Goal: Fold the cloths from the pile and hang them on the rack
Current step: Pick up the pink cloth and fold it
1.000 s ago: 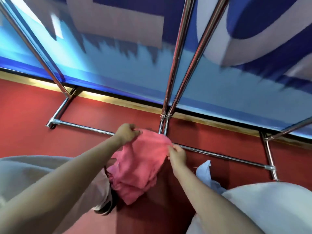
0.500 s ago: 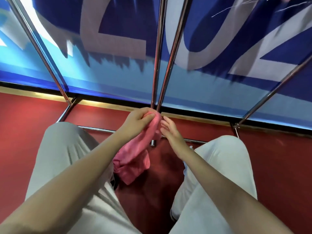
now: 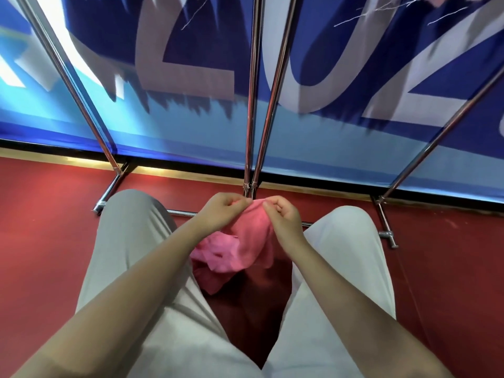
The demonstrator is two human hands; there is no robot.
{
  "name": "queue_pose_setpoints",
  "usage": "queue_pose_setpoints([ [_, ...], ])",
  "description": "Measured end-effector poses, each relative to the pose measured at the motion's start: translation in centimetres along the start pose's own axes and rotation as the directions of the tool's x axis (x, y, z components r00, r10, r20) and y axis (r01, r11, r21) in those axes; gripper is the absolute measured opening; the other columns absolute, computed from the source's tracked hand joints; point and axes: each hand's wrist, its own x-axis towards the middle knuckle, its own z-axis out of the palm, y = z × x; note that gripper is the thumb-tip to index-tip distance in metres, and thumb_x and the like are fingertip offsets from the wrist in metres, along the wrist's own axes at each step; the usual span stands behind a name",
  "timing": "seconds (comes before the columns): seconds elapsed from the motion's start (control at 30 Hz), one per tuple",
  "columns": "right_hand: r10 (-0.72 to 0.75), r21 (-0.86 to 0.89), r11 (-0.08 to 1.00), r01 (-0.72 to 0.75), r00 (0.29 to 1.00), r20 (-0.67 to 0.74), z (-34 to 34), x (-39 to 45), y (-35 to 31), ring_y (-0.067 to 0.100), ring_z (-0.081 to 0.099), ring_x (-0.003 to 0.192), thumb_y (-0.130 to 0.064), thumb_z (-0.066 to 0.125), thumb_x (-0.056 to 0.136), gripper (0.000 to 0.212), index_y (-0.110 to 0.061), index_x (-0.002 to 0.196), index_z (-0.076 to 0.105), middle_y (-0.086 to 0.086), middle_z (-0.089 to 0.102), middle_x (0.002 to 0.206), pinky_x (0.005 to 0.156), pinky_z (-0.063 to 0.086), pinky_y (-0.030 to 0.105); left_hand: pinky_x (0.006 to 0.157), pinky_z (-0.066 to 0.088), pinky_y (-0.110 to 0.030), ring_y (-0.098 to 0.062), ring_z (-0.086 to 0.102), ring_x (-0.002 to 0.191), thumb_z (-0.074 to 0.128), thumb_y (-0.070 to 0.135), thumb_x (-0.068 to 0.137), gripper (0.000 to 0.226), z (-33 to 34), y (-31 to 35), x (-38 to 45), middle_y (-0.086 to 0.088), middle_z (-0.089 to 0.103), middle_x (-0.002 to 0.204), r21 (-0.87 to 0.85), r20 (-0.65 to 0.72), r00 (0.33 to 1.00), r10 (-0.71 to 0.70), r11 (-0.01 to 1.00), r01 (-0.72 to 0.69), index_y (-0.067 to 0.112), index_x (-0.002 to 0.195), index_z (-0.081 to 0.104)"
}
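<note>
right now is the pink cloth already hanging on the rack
No, both the left hand and right hand pinch the pink cloth by its top edge, in front of the rack.

Your arms are bare right up to the frame's edge, no sleeves, watch or rings showing on your left hand point(image 3: 219, 214) or right hand point(image 3: 283, 218). You're wearing light grey trousers point(image 3: 136, 241), smooth fabric, softly creased.

The cloth point(image 3: 245, 241) hangs between the knees, in front of the rack point(image 3: 252, 105), left hand point(image 3: 221, 211) and right hand point(image 3: 283, 216) pinching its top edge side by side.
</note>
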Motion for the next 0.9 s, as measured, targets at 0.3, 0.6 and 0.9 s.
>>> queue_pose_setpoints([
  [0.3, -0.038, -0.119, 0.992, 0.043, 0.998, 0.041, -1.1, 0.2, 0.6, 0.005, 0.056, 0.069, -0.005, 0.065, 0.087, 0.022, -0.026, 0.080, 0.064, -0.003, 0.064, 0.075, 0.066, 0.045, 0.018, 0.066, 0.045, -0.020, 0.001, 0.055, 0.067, 0.059, 0.016, 0.094, 0.014, 0.4, -1.2, 0.8, 0.010, 0.064, 0.075, 0.037, -0.189, 0.974, 0.124, 0.992, -0.119, 0.018, 0.083, 0.068],
  [0.6, -0.015, -0.329, 0.941, 0.081, 0.980, 0.198, -1.4, 0.5, 4.1, 0.004, 0.044, 0.064, -0.017, 0.064, 0.089, 0.012, -0.016, 0.077, 0.063, -0.009, 0.054, 0.066, 0.063, 0.036, 0.024, 0.069, 0.041, -0.006, 0.018, 0.055, 0.070, 0.061, 0.019, 0.093, 0.014, -0.5, -0.8, 1.9, 0.017, 0.067, 0.083, -0.174, -0.508, 0.861, 0.013, 0.978, -0.117, 0.025, 0.088, 0.071],
  [0.9, 0.179, -0.684, 0.727, 0.064, 0.944, 0.278, -4.5, 0.5, 8.1, 0.013, 0.035, 0.059, -0.023, 0.061, 0.091, 0.040, -0.022, 0.060, 0.036, -0.006, 0.037, 0.057, 0.060, 0.025, 0.034, 0.070, 0.044, -0.010, 0.002, 0.059, 0.078, 0.056, 0.022, 0.093, 0.020, -3.4, -1.6, 2.4, 0.002, 0.072, 0.094, -0.399, -0.659, 0.731, -0.179, 0.907, -0.137, 0.012, 0.098, 0.073],
])
